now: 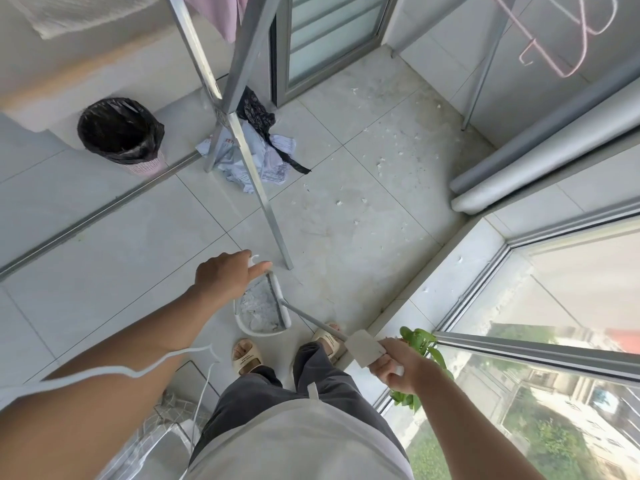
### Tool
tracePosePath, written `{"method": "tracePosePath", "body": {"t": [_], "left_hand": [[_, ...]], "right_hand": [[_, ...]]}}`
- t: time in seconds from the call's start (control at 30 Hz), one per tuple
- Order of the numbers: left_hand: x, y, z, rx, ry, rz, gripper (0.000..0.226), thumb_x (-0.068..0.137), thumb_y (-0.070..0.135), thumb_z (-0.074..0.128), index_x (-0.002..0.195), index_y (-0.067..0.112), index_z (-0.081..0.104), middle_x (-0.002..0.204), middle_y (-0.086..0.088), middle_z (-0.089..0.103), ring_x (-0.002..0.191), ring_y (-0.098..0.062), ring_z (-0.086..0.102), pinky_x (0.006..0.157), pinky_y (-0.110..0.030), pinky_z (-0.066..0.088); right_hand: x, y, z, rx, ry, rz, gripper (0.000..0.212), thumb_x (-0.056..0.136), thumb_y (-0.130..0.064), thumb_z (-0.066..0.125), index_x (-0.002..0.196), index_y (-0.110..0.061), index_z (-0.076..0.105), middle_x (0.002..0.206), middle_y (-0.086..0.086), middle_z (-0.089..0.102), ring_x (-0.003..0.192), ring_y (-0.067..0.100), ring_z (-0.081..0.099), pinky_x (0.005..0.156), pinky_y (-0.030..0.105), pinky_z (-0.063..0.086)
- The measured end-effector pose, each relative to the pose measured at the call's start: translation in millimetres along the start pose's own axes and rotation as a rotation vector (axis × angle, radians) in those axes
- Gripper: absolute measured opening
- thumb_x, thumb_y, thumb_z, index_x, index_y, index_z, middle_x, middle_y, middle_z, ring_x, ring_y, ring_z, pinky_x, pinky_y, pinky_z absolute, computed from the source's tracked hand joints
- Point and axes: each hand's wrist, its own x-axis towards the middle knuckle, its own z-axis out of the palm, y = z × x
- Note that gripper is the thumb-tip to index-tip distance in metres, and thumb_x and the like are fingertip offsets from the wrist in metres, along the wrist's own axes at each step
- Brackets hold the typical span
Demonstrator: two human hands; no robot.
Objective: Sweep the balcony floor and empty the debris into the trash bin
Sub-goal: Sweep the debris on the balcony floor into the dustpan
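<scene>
My right hand (394,367) is closed around the top of the broom handle (363,348) near the window sill. The thin shaft slants down-left to the broom head (278,303), which rests at the mouth of a white dustpan (258,327) holding grey-white debris, just ahead of my sandalled feet. My left hand (225,278) hovers over the dustpan's far end, fingers curled on a white handle tip, thumb sticking out. The trash bin (121,133), pink mesh with a black liner, stands at the far left beyond a floor rail. White scraps (381,161) litter the tiles ahead.
A metal drying rack leg (266,209) lands just beyond the dustpan. Crumpled papers (249,157) and a black cloth (258,114) lie under the rack. Rolled grey mats (519,161) lie at right, a potted plant (419,341) on the sill, a white hanger (138,370) near my left arm.
</scene>
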Motion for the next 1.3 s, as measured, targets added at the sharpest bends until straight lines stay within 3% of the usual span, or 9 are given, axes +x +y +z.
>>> {"method": "tracePosePath", "body": {"t": [0.27,0.37,0.53,0.73,0.93,1.07,1.3], "left_hand": [[-23.2,-73.7,-12.1,0.032,0.086,-0.072,0.066,0.087,0.078,0.026,0.113,0.025,0.057,0.108,-0.012,0.067,0.098,-0.035,0.062,0.077,-0.035,0.043],[-30.4,-99.2,-17.1,0.009,0.136,-0.124,0.062,0.086,0.078,0.03,0.111,0.03,0.06,0.104,-0.012,0.068,0.095,-0.035,0.062,0.079,-0.035,0.046],[-43.7,-102.5,-9.3,0.02,0.132,-0.116,0.053,0.088,0.074,0.032,0.088,0.025,0.052,0.094,-0.011,0.067,0.088,-0.034,0.063,0.074,-0.033,0.044],[-44.9,-105.3,0.1,0.019,0.129,-0.092,0.058,0.089,0.075,0.032,0.106,0.026,0.059,0.107,-0.011,0.068,0.098,-0.034,0.064,0.077,-0.033,0.044],[-47.8,-116.6,-1.5,-0.027,0.12,-0.072,0.058,0.088,0.077,0.029,0.096,0.025,0.054,0.101,-0.007,0.069,0.095,-0.032,0.064,0.075,-0.033,0.043],[-56.1,-123.0,2.4,-0.049,0.133,-0.067,0.052,0.087,0.077,0.029,0.087,0.029,0.047,0.097,-0.005,0.069,0.094,-0.031,0.065,0.077,-0.033,0.047],[-52.0,-122.7,2.5,-0.047,0.131,-0.069,0.059,0.087,0.079,0.027,0.098,0.028,0.055,0.098,-0.004,0.069,0.095,-0.03,0.064,0.079,-0.033,0.047]], "right_hand": [[-30.7,-17.4,-28.9,-0.144,0.03,-0.081,0.029,0.103,-0.011,0.03,0.095,0.002,0.054,0.056,0.009,0.044,0.03,0.007,0.037,0.022,0.013,0.028],[-25.7,-18.2,-19.9,-0.221,0.072,-0.109,0.028,0.101,-0.006,0.028,0.095,0.002,0.054,0.057,0.009,0.046,0.031,0.008,0.039,0.023,0.013,0.028],[6.4,7.8,16.7,-0.312,0.141,-0.091,0.032,0.099,-0.006,0.026,0.096,0.001,0.057,0.06,0.008,0.047,0.033,0.008,0.039,0.025,0.013,0.028],[33.0,46.4,58.3,-0.399,0.102,-0.033,0.026,0.1,-0.011,0.037,0.11,0.005,0.055,0.064,0.012,0.052,0.033,0.01,0.044,0.025,0.016,0.032],[7.6,37.3,29.8,-0.34,0.097,-0.096,0.029,0.101,-0.007,0.033,0.094,0.006,0.058,0.058,0.009,0.046,0.029,0.007,0.036,0.024,0.012,0.026],[2.7,40.3,21.3,-0.331,0.125,-0.123,0.029,0.102,-0.009,0.031,0.105,0.006,0.056,0.06,0.01,0.047,0.03,0.008,0.038,0.026,0.012,0.026],[16.3,49.5,47.1,-0.512,0.276,-0.115,0.027,0.102,-0.011,0.036,0.1,0.003,0.059,0.055,0.01,0.057,0.036,0.01,0.043,0.029,0.013,0.031]]}}
